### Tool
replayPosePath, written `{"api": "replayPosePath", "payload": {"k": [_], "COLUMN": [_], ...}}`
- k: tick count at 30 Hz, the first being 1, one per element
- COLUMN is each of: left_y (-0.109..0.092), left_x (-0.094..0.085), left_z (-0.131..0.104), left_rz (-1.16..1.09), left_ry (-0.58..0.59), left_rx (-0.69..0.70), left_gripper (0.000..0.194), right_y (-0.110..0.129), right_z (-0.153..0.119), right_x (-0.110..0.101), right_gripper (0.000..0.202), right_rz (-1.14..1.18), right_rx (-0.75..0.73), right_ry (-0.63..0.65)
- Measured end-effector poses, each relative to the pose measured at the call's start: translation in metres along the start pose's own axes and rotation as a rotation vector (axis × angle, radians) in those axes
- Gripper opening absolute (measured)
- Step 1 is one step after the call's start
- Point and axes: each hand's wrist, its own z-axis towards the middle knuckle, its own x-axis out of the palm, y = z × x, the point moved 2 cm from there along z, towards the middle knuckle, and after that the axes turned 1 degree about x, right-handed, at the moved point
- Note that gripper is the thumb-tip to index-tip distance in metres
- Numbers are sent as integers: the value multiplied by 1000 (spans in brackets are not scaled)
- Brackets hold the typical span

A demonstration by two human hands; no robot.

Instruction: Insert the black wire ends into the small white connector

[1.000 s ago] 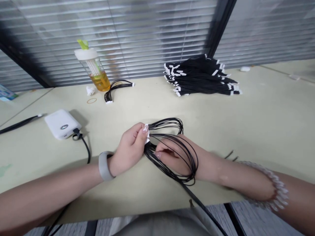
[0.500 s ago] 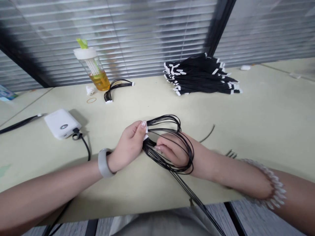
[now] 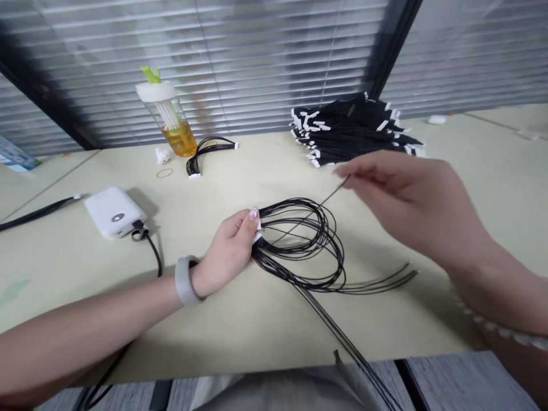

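My left hand (image 3: 229, 242) is closed on the white connectors (image 3: 257, 236) of a black wire harness (image 3: 338, 257). From there the wires fan out to the right in several loops over the table, with some loose ends at the right and a few strands hanging over the front edge. Up and to the right, my right hand (image 3: 406, 197) pinches the end of a single thin black wire (image 3: 334, 191) between thumb and forefinger. That wire runs taut back through the loops toward my left hand.
A pile of black harnesses with white connectors (image 3: 355, 128) lies by the blinds. On the left are a white power bank (image 3: 115, 211) with a black cable, a bottle of yellow drink (image 3: 177, 134), a short harness (image 3: 197, 160) and a rubber band (image 3: 164, 173).
My right hand has come out of the wire loops and moved up and right, now drawing a single wire. The loops lie more open. My left hand keeps its hold.
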Motion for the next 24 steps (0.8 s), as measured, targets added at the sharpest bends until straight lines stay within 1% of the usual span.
{"api": "replayPosePath", "payload": {"k": [2, 3, 4, 5, 6, 8, 9, 10, 11, 12, 14, 16, 24], "left_y": [-1, -2, -2, -2, -2, -2, -2, -3, -3, -4, -6, -6, -4], "left_x": [0, 0, 0, 0, 0, 1, 1, 1, 2, 2, 2, 2, 2], "left_z": [0, -1, -1, -1, -2, -3, -3, -3, -4, -4, -4, -4, -5], "left_rz": [33, 43, 48, 50, 47, 39, 35, 32, 32, 32, 34, 32, -14], "left_ry": [23, 35, 52, 68, 80, 96, 100, 106, 111, 119, 132, 137, 160], "left_rx": [11, 17, 24, 33, 43, 49, 52, 55, 59, 68, 88, 99, 120], "left_gripper": [42, 42, 42, 41, 41, 40, 39, 39, 38, 37, 37, 37, 36], "right_y": [2, 4, 6, 8, 10, 11, 12, 11, 11, 11, 11, 11, 12], "right_z": [-2, -3, -5, -7, -8, -12, -13, -14, -15, -16, -16, -17, -21], "right_x": [-1, 0, 2, 5, 8, 17, 21, 25, 28, 31, 34, 36, 43], "right_gripper": [17, 15, 14, 14, 17, 26, 24, 18, 10, 9, 14, 15, 14], "right_rz": [338, 468, 549, 581, 576, 501, 458, 409, 357, 304, 207, 143, 24], "right_rx": [94, 124, 141, 150, 158, 168, 158, 139, 116, 92, 57, 35, -121], "right_ry": [-113, -155, -165, -142, -86, 90, 175, 240, 289, 323, 359, 369, 342]}}
